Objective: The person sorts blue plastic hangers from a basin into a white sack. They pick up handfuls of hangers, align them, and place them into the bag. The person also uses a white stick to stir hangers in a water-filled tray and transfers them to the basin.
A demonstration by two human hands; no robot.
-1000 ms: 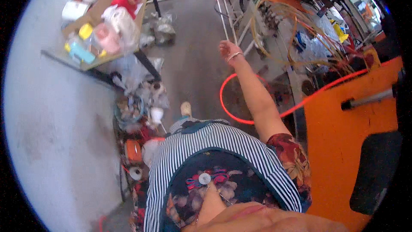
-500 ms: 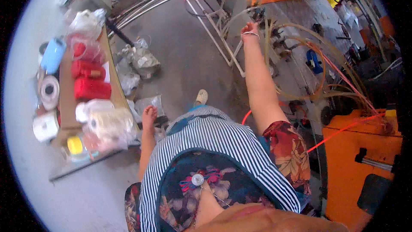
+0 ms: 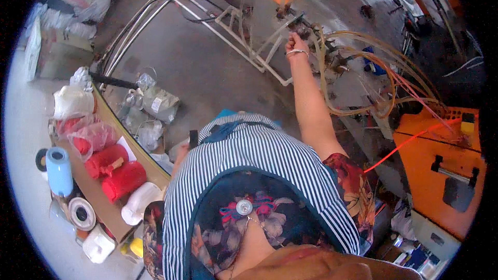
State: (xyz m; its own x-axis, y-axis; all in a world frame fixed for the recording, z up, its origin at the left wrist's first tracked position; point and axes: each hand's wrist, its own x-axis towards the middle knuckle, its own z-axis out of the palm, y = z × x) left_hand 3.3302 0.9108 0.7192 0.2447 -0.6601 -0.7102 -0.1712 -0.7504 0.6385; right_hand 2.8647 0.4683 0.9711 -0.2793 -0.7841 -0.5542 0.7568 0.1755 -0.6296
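Note:
My right arm reaches far forward, and my right hand (image 3: 296, 44), with a bracelet at the wrist, has its fingers curled closed against a dark metal fitting (image 3: 303, 30) on a machine. What lies inside those fingers is hidden. Pale hoses (image 3: 358, 35) loop from the machine just right of the hand. My left hand (image 3: 181, 151) is low at my left side, partly covered by my striped apron (image 3: 249, 148). A small black block-like thing (image 3: 193, 138) shows right beside it; whether my fingers hold it is unclear.
At left, a cardboard-covered table (image 3: 98, 197) bears red containers (image 3: 123, 180), white bottles and a blue cylinder (image 3: 59, 172). Plastic bags (image 3: 160, 105) lie beside it. A white pipe frame (image 3: 223, 28) stands ahead on the floor. At right is an orange machine cabinet (image 3: 441, 161) with a red hose.
My view has turned, and the table sits lower at left. My right hand's fingers are now curled against the fitting. My left hand is less visible, with the black thing beside it.

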